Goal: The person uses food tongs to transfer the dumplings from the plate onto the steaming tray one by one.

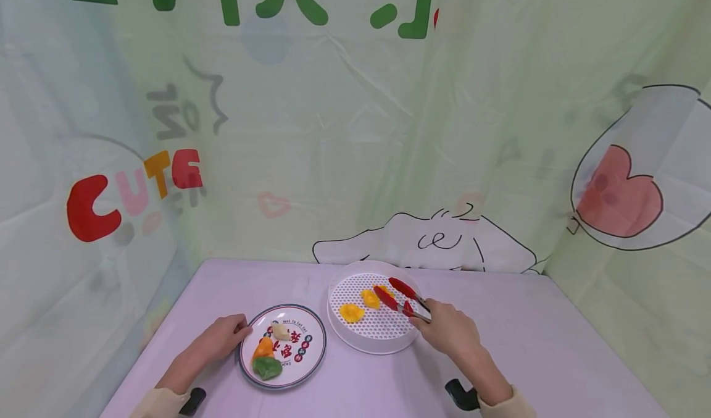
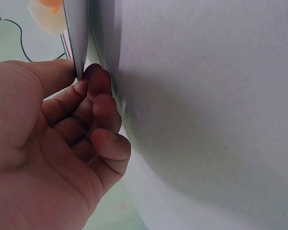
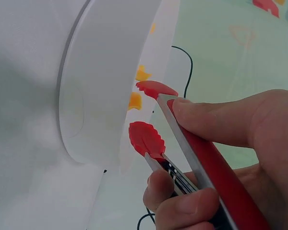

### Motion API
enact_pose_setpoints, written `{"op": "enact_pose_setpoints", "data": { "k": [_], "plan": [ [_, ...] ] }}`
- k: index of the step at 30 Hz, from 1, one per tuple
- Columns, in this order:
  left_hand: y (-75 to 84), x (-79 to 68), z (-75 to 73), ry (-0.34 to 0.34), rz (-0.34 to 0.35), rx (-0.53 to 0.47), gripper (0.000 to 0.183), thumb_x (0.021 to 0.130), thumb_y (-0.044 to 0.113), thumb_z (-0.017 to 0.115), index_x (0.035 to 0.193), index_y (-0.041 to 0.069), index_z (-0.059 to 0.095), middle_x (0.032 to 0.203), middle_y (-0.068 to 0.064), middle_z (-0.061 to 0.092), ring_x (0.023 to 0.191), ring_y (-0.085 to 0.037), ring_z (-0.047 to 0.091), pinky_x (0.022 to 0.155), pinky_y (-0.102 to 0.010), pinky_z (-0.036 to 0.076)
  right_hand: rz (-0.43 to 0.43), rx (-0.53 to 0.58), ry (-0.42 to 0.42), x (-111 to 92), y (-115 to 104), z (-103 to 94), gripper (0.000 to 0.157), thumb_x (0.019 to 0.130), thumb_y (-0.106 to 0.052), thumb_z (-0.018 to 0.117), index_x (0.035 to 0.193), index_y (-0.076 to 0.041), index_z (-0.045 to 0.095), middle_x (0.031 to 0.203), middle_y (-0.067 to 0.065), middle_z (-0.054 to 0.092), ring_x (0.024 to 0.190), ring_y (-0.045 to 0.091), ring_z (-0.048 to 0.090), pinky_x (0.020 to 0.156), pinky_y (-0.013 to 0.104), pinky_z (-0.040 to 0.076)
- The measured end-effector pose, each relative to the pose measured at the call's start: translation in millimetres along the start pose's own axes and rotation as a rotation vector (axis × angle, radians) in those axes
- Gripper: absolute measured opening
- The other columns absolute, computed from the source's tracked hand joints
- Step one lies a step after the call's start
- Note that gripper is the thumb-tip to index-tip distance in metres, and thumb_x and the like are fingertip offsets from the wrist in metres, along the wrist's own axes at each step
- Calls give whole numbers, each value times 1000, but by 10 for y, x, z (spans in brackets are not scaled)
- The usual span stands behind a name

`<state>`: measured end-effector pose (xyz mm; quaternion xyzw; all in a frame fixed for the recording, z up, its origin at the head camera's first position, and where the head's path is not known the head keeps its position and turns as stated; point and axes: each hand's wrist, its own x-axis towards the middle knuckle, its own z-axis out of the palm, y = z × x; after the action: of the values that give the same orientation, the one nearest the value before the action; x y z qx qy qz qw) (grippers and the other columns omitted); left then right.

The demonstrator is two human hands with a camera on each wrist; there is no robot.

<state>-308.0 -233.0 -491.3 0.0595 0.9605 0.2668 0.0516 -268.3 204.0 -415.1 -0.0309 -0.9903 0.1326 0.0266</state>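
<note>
My left hand (image 1: 222, 334) pinches the left rim of a round white plate (image 1: 307, 362) with a dark edge, between thumb and fingers. On the plate lie a cream dumpling-like piece (image 1: 281, 331), an orange one (image 1: 263, 348) and a green one (image 1: 267, 367). Red-tipped tongs (image 3: 146, 139) are gripped in my right hand (image 1: 454, 328), their tips spread apart above the white perforated steamer tray (image 1: 369, 344). Yellow dumpling-like pieces (image 1: 352, 312) rest in the tray, one partly hidden by the tongs. What the small red patch (image 1: 408, 309) beside the tongs is, I cannot tell.
The plate stands left of the steamer tray on a pale lilac table (image 1: 500, 350). A printed curtain (image 1: 355, 128) hangs behind the table's back edge and along both sides. Black straps (image 1: 462, 396) show at the wrists.
</note>
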Motion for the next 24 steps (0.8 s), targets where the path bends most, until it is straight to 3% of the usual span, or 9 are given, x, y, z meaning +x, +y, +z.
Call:
{"op": "enact_pose_setpoints", "data": {
  "k": [10,24],
  "plan": [
    [26,-7,-7,-1,-5,2,12,99,17,62,92,8,60,75,-1,52,72,-14,49,64,-28,41,2,4,14,-44,-86,9,79,87,-45,74,140,7,48,126,29,62,104,40,65,79,52,58],
    [16,-5,-7,-4,-11,2,12,99,17,63,91,8,60,75,-1,52,73,-14,49,64,-27,41,-38,45,44,-162,-333,43,94,83,-55,75,148,2,39,132,29,57,102,41,65,81,56,57]
  ]
}}
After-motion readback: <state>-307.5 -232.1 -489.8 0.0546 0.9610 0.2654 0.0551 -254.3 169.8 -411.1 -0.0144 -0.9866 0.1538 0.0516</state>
